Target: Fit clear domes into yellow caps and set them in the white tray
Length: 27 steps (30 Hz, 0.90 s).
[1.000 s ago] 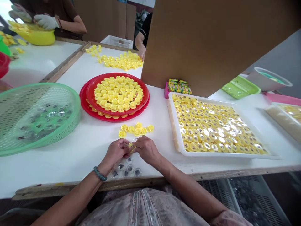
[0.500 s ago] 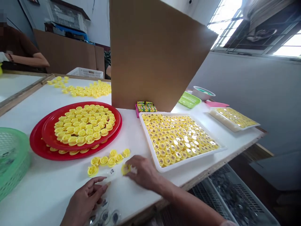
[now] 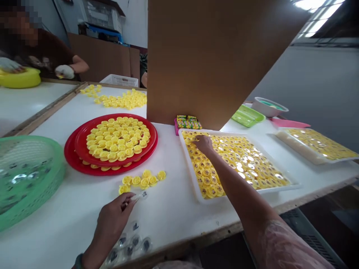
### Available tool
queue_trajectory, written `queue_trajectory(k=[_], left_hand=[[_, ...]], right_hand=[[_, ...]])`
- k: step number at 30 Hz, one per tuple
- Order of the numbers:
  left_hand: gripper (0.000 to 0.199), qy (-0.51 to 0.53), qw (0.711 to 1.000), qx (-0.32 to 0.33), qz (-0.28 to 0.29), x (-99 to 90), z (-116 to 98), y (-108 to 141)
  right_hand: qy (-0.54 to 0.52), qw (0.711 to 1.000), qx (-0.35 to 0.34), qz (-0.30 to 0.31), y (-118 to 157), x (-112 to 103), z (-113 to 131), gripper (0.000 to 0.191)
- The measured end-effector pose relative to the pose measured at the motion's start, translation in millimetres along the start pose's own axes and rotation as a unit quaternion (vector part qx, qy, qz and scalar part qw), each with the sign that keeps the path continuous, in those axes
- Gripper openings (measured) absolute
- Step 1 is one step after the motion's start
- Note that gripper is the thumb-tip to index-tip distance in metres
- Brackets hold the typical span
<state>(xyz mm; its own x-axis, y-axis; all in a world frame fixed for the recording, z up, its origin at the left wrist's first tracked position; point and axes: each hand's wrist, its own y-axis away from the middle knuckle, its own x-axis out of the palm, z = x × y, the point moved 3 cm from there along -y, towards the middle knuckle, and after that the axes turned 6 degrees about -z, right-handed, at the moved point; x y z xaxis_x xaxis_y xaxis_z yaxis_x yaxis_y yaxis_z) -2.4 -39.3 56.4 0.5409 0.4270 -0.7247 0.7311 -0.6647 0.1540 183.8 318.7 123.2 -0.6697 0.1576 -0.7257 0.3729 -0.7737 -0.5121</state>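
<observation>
Small boxes (image 3: 188,122) in pink holder (image 3: 176,129) just beyond the tray's far left corner, yellow-green print too small to read. Pale print on co-worker's brown shirt (image 3: 46,61), too blurred to read. Dark marks in clear discs (image 3: 146,244) by the table's front edge, too small to make out. Left hand (image 3: 113,216) over table (image 3: 174,224), in from front edge, thumb and fingertips pinching thin clear piece (image 3: 135,197); piece nearly edge-on, long axis roughly left to right, tip pointing right and slightly toward far edge. Just past that tip, lone clear disc (image 3: 144,194); just beyond the hand, loose bunch of yellow cups (image 3: 144,183). Right hand (image 3: 204,144) over white tray (image 3: 190,164), near its far left corner, forearm across the near edge, fingers bent down at the packed yellow pieces (image 3: 206,172); cannot tell whether pinching or only touching one. Tray's long axis left to right, roughly along table's front edge; pieces clear-topped, glossy, mostly face up in rows. Left of tray, two stacked red plates (image 3: 81,144), yellow cups on the upper, more between. At table's left edge, green basket (image 3: 60,168) with clear discs inside. Upright brown cardboard panel (image 3: 196,63) behind tray's far edge.
</observation>
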Motion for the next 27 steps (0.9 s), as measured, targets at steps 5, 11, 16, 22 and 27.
queue_trajectory(k=[5, 11, 16, 22, 27], left_hand=[[0.022, -0.049, 0.967, 0.228, -0.099, -11.1, -18.2, -8.2], [0.023, -0.053, 0.957, 0.273, -0.086, -12.7, -20.3, -18.5], [0.021, -0.021, 0.964, 0.246, -0.100, -17.8, -14.7, -15.2], [0.023, 0.039, 0.981, 0.187, -0.021, -4.5, -10.0, 4.2], [0.043, 0.043, 0.977, 0.200, 0.054, 11.9, -15.2, 12.7]], right_hand=[[-0.002, 0.994, -0.102, 0.032, 63.4, -12.9, 60.1, 0.026], [-0.049, 0.900, -0.337, 0.273, 202.2, 17.7, 159.2, 0.025], [0.022, 0.894, -0.358, 0.270, 229.4, 43.8, 174.1, 0.022], [-0.054, 0.918, -0.300, 0.252, 231.4, 41.5, 153.9, 0.018], [-0.263, 0.935, -0.013, 0.240, 227.3, 41.2, 143.7, 0.014]])
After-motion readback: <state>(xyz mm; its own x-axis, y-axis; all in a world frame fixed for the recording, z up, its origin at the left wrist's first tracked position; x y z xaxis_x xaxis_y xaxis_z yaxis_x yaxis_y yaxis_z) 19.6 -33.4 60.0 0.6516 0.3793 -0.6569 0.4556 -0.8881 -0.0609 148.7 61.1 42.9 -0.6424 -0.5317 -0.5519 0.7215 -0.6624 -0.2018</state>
